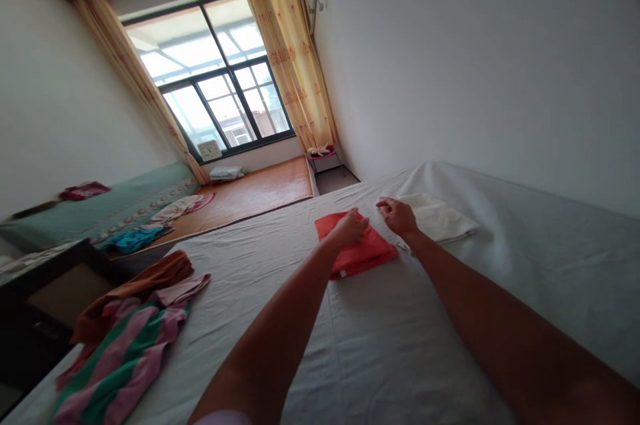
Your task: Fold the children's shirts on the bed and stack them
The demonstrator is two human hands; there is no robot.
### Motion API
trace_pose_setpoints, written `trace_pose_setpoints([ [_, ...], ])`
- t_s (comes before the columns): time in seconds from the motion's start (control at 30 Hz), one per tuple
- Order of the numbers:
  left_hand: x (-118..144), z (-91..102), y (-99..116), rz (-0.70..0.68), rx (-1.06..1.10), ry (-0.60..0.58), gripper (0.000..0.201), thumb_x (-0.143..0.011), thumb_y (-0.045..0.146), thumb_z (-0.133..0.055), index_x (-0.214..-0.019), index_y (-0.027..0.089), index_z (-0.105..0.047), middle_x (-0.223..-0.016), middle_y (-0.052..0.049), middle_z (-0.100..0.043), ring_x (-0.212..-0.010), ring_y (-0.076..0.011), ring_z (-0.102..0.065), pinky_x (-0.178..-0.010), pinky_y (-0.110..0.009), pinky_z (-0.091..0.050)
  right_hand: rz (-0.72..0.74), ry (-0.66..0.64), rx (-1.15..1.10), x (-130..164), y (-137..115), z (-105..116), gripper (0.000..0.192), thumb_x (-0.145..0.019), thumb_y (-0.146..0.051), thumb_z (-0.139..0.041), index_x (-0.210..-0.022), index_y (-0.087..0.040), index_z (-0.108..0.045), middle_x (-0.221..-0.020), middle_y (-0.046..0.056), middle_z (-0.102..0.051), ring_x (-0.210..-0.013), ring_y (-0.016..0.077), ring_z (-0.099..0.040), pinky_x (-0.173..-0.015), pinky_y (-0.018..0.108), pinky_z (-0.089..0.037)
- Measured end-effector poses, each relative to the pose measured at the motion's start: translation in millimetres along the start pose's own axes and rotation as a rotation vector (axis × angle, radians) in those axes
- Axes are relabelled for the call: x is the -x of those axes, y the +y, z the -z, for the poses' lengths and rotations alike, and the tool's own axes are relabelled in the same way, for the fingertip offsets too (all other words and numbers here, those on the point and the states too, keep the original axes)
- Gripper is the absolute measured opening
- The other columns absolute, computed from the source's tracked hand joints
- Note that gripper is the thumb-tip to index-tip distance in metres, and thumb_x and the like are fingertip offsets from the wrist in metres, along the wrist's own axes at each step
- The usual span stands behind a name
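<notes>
On the bed: our red folded towel (pixel 356 250) lies mid-sheet; long axis runs near-left to far-right
Left hand (pixel 353 227): rests on its far edge; fingers curled, grip unclear
Right hand (pixel 397 215): just beside it, over white towel (pixel 440 218); loosely open, holding nothing

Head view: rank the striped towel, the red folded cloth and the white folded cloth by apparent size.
1. striped towel, largest, though nearest the camera and unfolded.
2. red folded cloth and white folded cloth: look alike; I cannot rank them.
</notes>
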State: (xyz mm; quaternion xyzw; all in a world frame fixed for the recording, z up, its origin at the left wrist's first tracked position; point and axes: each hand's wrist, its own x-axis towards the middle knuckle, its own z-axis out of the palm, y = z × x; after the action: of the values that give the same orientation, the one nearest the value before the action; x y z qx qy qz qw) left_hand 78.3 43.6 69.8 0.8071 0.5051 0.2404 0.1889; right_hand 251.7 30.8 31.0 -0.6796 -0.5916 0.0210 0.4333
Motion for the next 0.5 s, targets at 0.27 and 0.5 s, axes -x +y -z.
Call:
trace_pose_setpoints([
  [0.27, 41, 30.8, -74, -0.189, -0.261, 0.007, 0.042, -0.094, 0.034, -0.034, -0.131, 0.022, -0.049, -0.139, -0.005, -0.047, -0.131, -0.0197, -0.036, -0.111, -0.035, -0.027, 0.532, -0.322, 0.089, 37, -62, -27, 0.04, -0.092, -0.027, -0.035, -0.127, -0.021, -0.054, -0.132, 0.006, -0.056, -0.125, 0.0187, -0.045, -0.107, 0.033, -0.028],
  [0.5, 77, 15.3, -109, -0.084, -0.317, -0.187, 0.069, -0.091, 0.06, -0.026, -0.147, 0.021, -0.02, -0.155, -0.007, -0.017, -0.142, -0.0231, -0.011, -0.115, -0.04, -0.014, 0.072, -0.443, 0.344, 51, -39, -49, 0.061, -0.094, -0.049, -0.026, -0.138, -0.01, -0.04, -0.144, 0.017, -0.039, -0.134, 0.0275, -0.033, -0.106, 0.044, -0.027],
])
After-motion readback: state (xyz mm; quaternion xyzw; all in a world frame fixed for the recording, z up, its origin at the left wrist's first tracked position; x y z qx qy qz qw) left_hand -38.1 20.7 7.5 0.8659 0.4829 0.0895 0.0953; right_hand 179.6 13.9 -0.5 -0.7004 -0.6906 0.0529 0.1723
